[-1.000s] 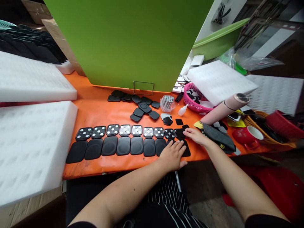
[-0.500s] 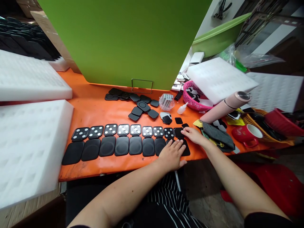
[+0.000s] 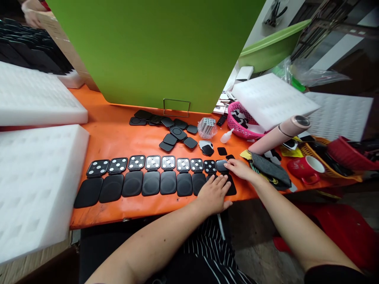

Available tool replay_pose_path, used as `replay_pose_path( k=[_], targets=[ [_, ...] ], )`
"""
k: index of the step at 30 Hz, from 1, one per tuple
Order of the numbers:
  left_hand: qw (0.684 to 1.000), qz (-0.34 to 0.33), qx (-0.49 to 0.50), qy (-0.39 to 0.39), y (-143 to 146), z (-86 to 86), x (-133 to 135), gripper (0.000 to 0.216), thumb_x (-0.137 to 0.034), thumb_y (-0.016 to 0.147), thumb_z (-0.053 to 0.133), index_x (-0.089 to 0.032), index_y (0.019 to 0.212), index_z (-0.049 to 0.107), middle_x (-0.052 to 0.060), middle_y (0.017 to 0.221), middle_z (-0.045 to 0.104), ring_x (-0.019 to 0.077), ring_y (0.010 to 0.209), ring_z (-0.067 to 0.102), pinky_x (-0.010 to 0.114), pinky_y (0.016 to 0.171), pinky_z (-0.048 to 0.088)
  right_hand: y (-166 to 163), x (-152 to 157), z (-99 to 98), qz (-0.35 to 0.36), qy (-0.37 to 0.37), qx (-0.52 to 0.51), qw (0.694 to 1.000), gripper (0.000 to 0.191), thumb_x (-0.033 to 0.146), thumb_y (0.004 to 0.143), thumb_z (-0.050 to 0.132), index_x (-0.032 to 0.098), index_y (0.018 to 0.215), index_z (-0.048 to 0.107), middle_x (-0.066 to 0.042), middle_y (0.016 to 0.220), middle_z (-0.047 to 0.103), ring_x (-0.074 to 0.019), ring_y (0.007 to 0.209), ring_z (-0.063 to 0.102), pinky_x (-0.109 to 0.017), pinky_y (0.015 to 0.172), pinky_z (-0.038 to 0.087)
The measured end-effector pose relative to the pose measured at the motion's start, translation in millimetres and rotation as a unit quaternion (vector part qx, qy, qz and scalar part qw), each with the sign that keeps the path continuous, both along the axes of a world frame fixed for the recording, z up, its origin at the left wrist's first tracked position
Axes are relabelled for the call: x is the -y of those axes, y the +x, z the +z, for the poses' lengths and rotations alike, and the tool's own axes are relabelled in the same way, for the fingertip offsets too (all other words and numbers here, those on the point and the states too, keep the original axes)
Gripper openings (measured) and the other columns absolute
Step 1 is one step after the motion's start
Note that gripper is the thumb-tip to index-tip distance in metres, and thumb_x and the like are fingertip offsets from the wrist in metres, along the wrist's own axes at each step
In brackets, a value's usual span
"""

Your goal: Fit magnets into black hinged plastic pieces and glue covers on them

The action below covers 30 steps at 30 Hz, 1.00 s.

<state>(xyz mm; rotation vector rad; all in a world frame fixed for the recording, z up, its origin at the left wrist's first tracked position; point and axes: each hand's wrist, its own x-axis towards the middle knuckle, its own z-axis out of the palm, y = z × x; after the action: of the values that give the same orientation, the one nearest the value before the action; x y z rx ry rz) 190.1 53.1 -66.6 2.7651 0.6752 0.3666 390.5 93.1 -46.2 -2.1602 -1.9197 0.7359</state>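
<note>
A row of folding black pads runs along the front of the orange table. Their upper halves, such as this square frame (image 3: 137, 162), hold several round silver discs, while the lower halves, such as this smooth black pad (image 3: 132, 184), lie toward me. My left hand (image 3: 215, 193) rests flat over the lower halves at the row's right end, fingers stretched. At the upper half beside it, my right hand (image 3: 239, 169) pinches the right edge of a square plate (image 3: 221, 165), which reflects the light. Part of that plate is under the fingertips.
Behind the row are a pile of folded black pads (image 3: 177, 133), a bag of metal discs (image 3: 207, 127), a small white bottle (image 3: 226, 136) and dark square sheets (image 3: 222, 151). Right: pink flask (image 3: 280, 135), grey pouch (image 3: 271, 169), red mug (image 3: 306, 169). Left: white foam blocks (image 3: 41, 185). Another person's hand (image 3: 31, 17) shows top left.
The square plate at my right fingers has turned from dark to shiny, seemingly tilted. My left hand stays in place. Another person's hand has appeared at the top left.
</note>
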Motion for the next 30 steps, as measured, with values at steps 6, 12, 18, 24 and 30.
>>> replay_pose_path(
  k=[6,12,18,24,30],
  targets=[
    [1.000,0.003,0.006,-0.003,0.8,-1.5,-0.4,0.066,-0.057,0.079,0.038,-0.018,0.131,0.034,0.008,0.141,0.029,0.0239,0.128,0.025,0.041,0.105,0.018,-1.4,-5.4,5.4,0.023,-0.027,0.047,0.998,0.033,0.044,0.081,0.043,0.019,0.062,0.050,-0.001,0.063,0.057,-0.0152,0.060,0.051,-0.023,0.052,0.033],
    [1.000,0.002,0.010,-0.006,0.8,-2.5,-0.3,0.065,-0.057,0.079,0.038,-0.018,0.131,0.034,0.008,0.141,0.029,0.0238,0.128,0.026,0.040,0.105,0.018,-1.1,-14.6,16.0,0.028,-0.023,0.115,0.993,0.033,0.045,0.075,0.054,0.018,0.056,0.054,-0.006,0.059,0.059,-0.0199,0.061,0.055,-0.027,0.058,0.036],
    [1.000,0.003,0.015,-0.008,0.7,-2.2,-0.4,0.065,-0.056,0.079,0.038,-0.017,0.131,0.034,0.008,0.141,0.030,0.0238,0.128,0.025,0.040,0.105,0.017,-13.5,20.0,21.5,0.048,0.066,0.108,0.991,0.040,0.035,0.092,0.025,0.019,0.102,0.060,-0.008,0.106,0.061,-0.0208,0.099,0.054,-0.031,0.086,0.038],
    [1.000,0.001,0.011,-0.017,2.2,-0.9,-0.2,0.068,-0.056,0.079,0.040,-0.012,0.130,0.034,0.012,0.135,0.039,0.0242,0.127,0.027,0.041,0.106,0.016,-30.6,47.9,5.1,0.156,0.092,0.114,0.977,0.041,0.033,0.092,0.029,0.018,0.125,0.049,-0.004,0.132,0.042,-0.0190,0.122,0.037,-0.039,0.105,0.022],
    [1.000,0.010,0.018,-0.004,0.4,4.5,0.7,0.066,-0.056,0.078,0.041,-0.014,0.129,0.036,0.011,0.135,0.037,0.0255,0.127,0.028,0.042,0.105,0.017,-45.6,30.9,7.7,0.122,0.125,0.170,0.970,0.041,0.032,0.092,0.027,0.015,0.113,0.059,-0.006,0.119,0.055,-0.0170,0.115,0.046,-0.035,0.102,0.031]
  ],
)
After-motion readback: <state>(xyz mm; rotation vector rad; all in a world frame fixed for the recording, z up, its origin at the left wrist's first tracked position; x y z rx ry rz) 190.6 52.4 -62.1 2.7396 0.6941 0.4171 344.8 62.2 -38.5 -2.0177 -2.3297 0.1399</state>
